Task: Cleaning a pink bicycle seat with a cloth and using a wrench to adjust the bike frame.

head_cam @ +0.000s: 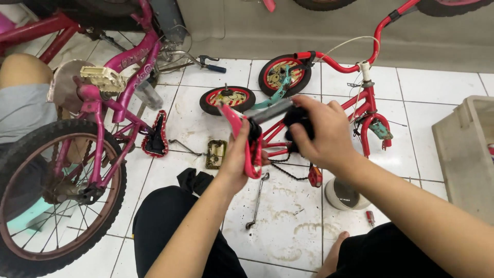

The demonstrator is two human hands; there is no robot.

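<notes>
Both hands meet above the white tiled floor [288, 226], holding a red bicycle part between them. The left hand [237, 163] has its fingers wrapped around the red bracket [242, 139], which stands roughly upright in the grip, while the right hand [321, 135] closes its fingers over a black piece [298, 119] at the end of a grey bar [270, 109] that sticks out to the left. Directly below lie a wrench [257, 201], a loose chain [288, 172] and an orange-tipped pedal [315, 176], with a round white container [342, 195] and a small red screwdriver [370, 218] just beside the right forearm. Behind the hands a small red bicycle frame [368, 100] lies on the floor, with two little training wheels [227, 99] close in front of it. On the left an upturned pink bicycle [103, 113] crowds that side, its rear wheel [56, 195] near the left knee; a red-and-black saddle [156, 135] and a brass-coloured pedal [216, 153] lie between it and the hands. A beige plastic tub [463, 154] stands at the right edge.
</notes>
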